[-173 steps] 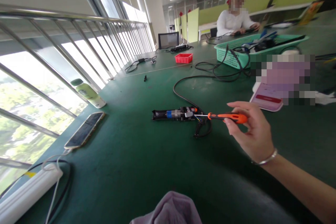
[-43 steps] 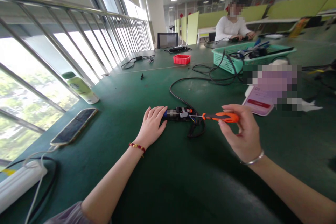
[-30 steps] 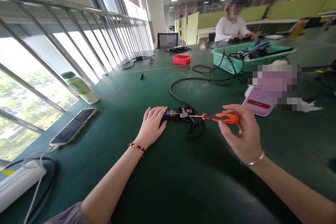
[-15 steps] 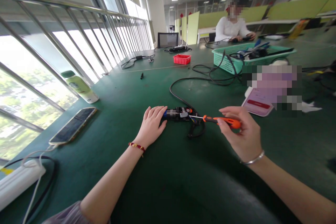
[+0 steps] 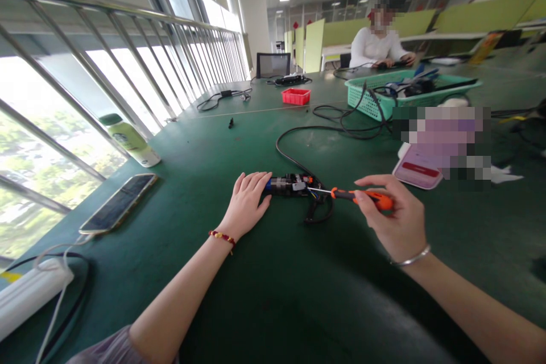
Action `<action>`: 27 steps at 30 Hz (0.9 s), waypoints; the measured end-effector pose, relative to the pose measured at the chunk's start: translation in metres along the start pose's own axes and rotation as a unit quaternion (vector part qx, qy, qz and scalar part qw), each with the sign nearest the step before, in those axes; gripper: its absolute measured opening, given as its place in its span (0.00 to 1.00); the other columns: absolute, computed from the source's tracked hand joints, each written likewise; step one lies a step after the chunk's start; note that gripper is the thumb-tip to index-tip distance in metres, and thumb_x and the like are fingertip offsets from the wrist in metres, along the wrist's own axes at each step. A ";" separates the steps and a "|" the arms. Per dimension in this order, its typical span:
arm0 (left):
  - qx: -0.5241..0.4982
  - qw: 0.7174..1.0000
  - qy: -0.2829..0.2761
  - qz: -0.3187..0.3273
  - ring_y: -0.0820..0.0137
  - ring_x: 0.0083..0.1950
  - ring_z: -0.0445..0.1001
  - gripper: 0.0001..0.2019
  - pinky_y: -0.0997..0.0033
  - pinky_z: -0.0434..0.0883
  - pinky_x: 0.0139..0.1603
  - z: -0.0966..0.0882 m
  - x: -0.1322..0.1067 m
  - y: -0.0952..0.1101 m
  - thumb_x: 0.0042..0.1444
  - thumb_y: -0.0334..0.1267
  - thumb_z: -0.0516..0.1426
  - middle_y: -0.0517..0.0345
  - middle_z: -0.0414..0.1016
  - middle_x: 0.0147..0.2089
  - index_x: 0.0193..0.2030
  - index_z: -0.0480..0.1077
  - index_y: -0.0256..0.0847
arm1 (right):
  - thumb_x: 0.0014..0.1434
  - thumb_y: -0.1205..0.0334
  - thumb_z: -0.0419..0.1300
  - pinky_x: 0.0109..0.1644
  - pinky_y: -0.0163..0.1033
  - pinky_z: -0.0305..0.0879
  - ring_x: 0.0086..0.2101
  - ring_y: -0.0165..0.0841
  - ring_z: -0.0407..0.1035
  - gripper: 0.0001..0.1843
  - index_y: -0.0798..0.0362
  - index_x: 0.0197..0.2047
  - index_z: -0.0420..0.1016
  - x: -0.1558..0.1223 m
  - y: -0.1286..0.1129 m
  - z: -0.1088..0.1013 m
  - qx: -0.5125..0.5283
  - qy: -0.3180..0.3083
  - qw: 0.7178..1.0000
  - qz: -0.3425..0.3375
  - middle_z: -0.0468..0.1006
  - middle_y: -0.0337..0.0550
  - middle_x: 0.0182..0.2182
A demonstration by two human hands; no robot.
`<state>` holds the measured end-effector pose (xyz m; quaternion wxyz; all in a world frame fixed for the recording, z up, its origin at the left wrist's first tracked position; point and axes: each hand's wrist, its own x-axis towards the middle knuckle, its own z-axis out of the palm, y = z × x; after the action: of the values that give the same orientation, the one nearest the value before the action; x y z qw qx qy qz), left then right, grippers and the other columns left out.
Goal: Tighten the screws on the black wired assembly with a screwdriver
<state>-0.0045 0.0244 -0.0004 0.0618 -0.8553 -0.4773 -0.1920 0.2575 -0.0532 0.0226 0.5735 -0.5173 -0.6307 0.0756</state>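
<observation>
My left hand [image 5: 246, 202] is closed over the left end of a black corded electric tool [image 5: 284, 185], which lies on the green table. The tool's right part is opened up, with small coloured wires and an orange-and-white part showing; its far left end is hidden under my fingers. Between the thumb and fingers of my right hand [image 5: 394, 216] is an orange and black screwdriver [image 5: 343, 194]. Its thin metal shaft points left, the tip at the exposed wires; whether it touches a screw I cannot tell. A black power cord [image 5: 294, 160] runs from the tool.
At right stand a teal basket [image 5: 369, 103] of tools and a propped phone [image 5: 418, 173]. A red tray [image 5: 296, 96] is farther back. On the left are a bottle [image 5: 132, 142], a phone [image 5: 119, 203] and a white power strip [image 5: 34, 293]. A person [image 5: 375, 48] sits across the table.
My right hand and the screwdriver have shifted very slightly right and down. My left hand and the electric tool look unmoved.
</observation>
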 end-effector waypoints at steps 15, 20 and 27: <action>0.003 1.000 -0.002 -0.001 0.63 0.64 0.59 0.22 0.51 0.48 0.69 0.001 0.000 0.000 0.61 0.37 0.49 0.53 0.64 0.62 0.63 0.57 0.41 | 0.53 0.63 0.61 0.25 0.35 0.67 0.24 0.28 0.67 0.13 0.48 0.43 0.68 -0.001 -0.001 0.001 0.009 0.003 1.000 -0.024 0.69 0.36 0.28; 0.003 1.000 -0.001 -0.003 0.62 0.64 0.59 0.22 0.51 0.49 0.69 0.000 0.000 0.000 0.61 0.37 0.49 0.52 0.64 0.62 0.62 0.57 0.42 | 0.52 0.67 0.61 0.31 0.37 0.71 0.30 0.31 0.69 0.20 0.49 0.48 0.66 0.000 0.001 0.002 0.054 0.022 0.997 -0.057 0.67 0.40 0.35; -0.001 1.000 -0.001 -0.003 0.62 0.64 0.60 0.22 0.50 0.49 0.69 -0.001 0.000 0.001 0.61 0.36 0.49 0.53 0.64 0.62 0.62 0.57 0.43 | 0.55 0.61 0.60 0.24 0.35 0.67 0.22 0.28 0.67 0.07 0.49 0.39 0.69 0.000 0.001 0.000 -0.006 -0.011 1.000 -0.010 0.69 0.36 0.25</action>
<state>-0.0039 0.0238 0.0007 0.0596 -0.8541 -0.4796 -0.1921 0.2583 -0.0530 0.0220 0.5640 -0.5138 -0.6425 0.0720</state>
